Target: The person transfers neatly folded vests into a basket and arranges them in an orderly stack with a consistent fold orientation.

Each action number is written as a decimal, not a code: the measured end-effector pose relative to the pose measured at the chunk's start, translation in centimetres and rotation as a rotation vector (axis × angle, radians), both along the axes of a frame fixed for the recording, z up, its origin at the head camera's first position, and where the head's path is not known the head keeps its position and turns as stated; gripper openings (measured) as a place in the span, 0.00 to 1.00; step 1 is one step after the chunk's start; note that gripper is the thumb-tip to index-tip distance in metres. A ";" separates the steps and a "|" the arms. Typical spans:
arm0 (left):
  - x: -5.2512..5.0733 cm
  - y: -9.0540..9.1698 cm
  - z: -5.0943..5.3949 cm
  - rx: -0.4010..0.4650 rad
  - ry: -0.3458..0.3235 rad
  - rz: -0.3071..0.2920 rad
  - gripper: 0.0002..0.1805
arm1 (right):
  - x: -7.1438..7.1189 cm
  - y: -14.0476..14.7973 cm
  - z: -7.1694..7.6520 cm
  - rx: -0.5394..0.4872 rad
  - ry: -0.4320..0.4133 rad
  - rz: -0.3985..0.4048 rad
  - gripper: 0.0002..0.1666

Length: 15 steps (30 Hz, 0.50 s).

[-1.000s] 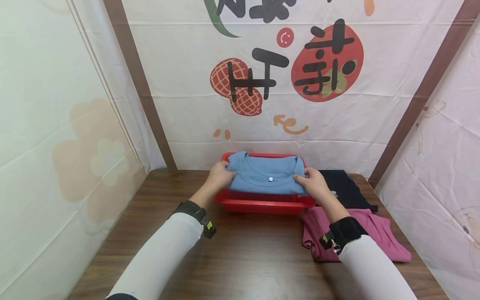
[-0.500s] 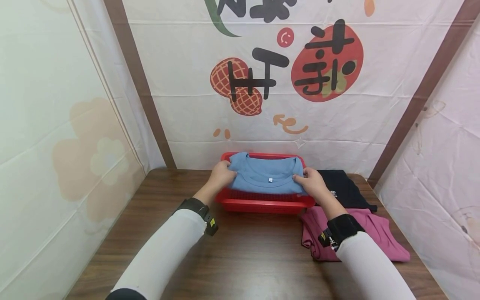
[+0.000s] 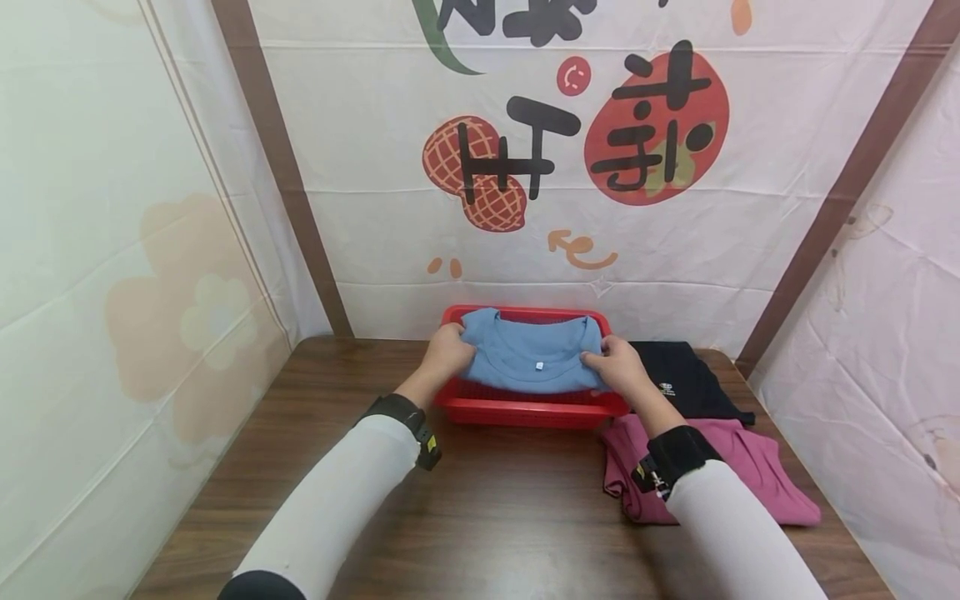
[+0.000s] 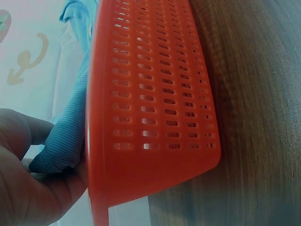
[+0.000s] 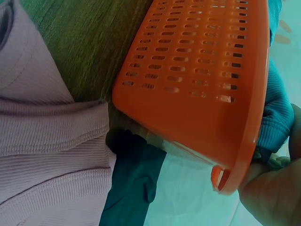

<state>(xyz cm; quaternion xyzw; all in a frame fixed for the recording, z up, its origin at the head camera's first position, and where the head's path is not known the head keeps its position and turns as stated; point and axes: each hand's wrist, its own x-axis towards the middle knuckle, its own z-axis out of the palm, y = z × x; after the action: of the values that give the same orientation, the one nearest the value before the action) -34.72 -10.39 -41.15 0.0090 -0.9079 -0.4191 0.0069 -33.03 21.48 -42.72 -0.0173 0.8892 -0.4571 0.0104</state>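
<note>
A folded light-blue shirt (image 3: 536,354) with a round neckline and a small white tag lies across the top of a red plastic basket (image 3: 532,414). My left hand (image 3: 448,350) pinches the shirt's left edge between thumb and fingers, at the basket's rim. On the opposite side my right hand (image 3: 618,365) grips the right edge the same way. Ribbed blue cloth (image 4: 66,136) shows between thumb and fingers in the left wrist view. In the right wrist view the fingers are partly hidden behind the basket rim and the cloth.
Right of the basket lies a folded black garment (image 3: 686,383) with a small white print. In front of it is a folded pink garment (image 3: 742,471), under the right forearm. A brown wooden table (image 3: 480,517) carries everything. Printed white cloth walls (image 3: 375,208) stand behind and at the sides.
Both hands have come slightly closer together, still holding the shirt. The shirt has sunk a little lower toward the basket, and its neckline has narrowed. The basket stays in place.
</note>
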 end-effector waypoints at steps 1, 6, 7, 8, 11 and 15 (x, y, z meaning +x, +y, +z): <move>0.0 0.1 -0.1 0.003 0.001 0.001 0.31 | -0.1 0.0 0.0 0.016 0.002 0.000 0.21; -0.2 0.3 -0.5 0.015 -0.003 0.011 0.32 | -0.2 -0.4 -0.1 0.057 0.012 -0.010 0.19; -0.2 0.4 -0.6 0.012 -0.002 0.011 0.31 | -0.2 -0.5 -0.1 0.061 0.017 -0.011 0.19; -0.2 0.5 -0.7 0.008 0.001 0.012 0.31 | -0.2 -0.6 0.0 0.071 0.022 -0.015 0.18; -0.3 0.8 -0.8 -0.022 0.014 0.016 0.31 | -0.2 -1.0 0.0 0.122 0.043 -0.022 0.18; -0.4 1.2 -0.8 -0.068 0.006 0.029 0.32 | -0.4 -1.4 -0.1 0.172 0.043 -0.034 0.17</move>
<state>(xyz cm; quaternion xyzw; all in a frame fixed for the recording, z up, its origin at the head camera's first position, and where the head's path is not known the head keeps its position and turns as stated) -35.13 -9.15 -41.99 0.0209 -0.9213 -0.3881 0.0161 -33.45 20.06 -42.78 -0.0110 0.9253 -0.3789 -0.0148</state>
